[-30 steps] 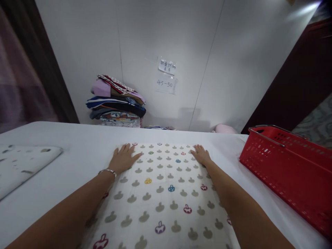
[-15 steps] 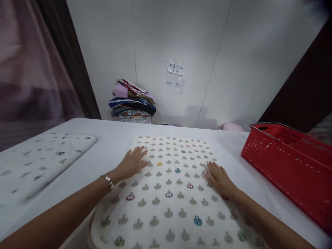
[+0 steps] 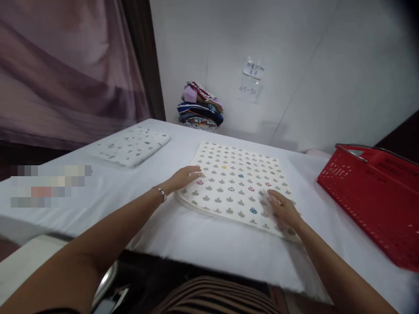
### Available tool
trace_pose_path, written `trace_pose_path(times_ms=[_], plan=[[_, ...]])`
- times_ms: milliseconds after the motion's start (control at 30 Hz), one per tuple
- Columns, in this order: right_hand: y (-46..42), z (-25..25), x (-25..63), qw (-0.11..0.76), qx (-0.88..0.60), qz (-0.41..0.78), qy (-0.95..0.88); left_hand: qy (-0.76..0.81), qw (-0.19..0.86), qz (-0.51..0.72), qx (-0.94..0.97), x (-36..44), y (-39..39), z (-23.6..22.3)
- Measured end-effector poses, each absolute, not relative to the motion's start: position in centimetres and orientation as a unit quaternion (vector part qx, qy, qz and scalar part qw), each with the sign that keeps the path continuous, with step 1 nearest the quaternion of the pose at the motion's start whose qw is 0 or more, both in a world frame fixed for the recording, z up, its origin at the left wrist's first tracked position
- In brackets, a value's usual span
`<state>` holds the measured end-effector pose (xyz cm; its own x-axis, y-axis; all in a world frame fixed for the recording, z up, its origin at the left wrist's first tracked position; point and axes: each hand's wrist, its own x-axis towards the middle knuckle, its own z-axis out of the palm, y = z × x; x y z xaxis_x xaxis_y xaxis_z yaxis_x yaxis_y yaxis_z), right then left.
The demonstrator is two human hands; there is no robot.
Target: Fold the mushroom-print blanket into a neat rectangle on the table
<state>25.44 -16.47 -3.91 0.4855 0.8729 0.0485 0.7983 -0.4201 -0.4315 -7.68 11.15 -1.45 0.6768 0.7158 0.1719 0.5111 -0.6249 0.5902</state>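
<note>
Head view: 2 hands are flanking 1 mushroom-print cloth [image 3: 236, 178], which is lying folded and flat between them on the white bench [image 3: 196, 240]. The left hand [image 3: 185, 178] is reaching its left edge, fingers extended, gripping nothing. The right hand [image 3: 284, 210] is showing blurred over the opposite side, fingers loosely apart; contact cannot be told. This wide placing is presumably steadying both edges. Left of the hands, a leaf-print cloth [image 3: 129, 148] is lying apart; right of them, a red basket [image 3: 366, 205] is standing, likely leaving working room.

Single head-worn view from close above the near edge of the white-covered counter [image 3: 203, 242], facing forward and downward toward the pale wall [image 3: 288, 48].
</note>
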Motion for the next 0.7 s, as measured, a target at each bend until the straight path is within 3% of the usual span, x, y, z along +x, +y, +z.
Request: trace_pose_path(times_ms=[100, 233, 533, 700], plan=[[-17.2, -4.6, 21.8, 0.294, -0.757, 0.196, -0.549, 0.371, 0.326, 0.248, 0.833, -10.7, 8.8, -1.7], [-15.7, -4.5, 16.2, 0.321, -0.662, 0.237, -0.634, 0.388, 0.343, 0.336, 0.787, -13.3, 5.9, -2.7], [-9.9, -3.6, 7.9, 0.221, -0.596, 0.108, -0.764, 0.389, 0.218, 0.440, 0.779, -14.5, 4.6, -4.3], [-9.1, -4.4, 6.0, 0.177, -0.602, 0.020, -0.778, 0.267, 0.153, 0.391, 0.867, -14.1, 3.9, -5.2]])
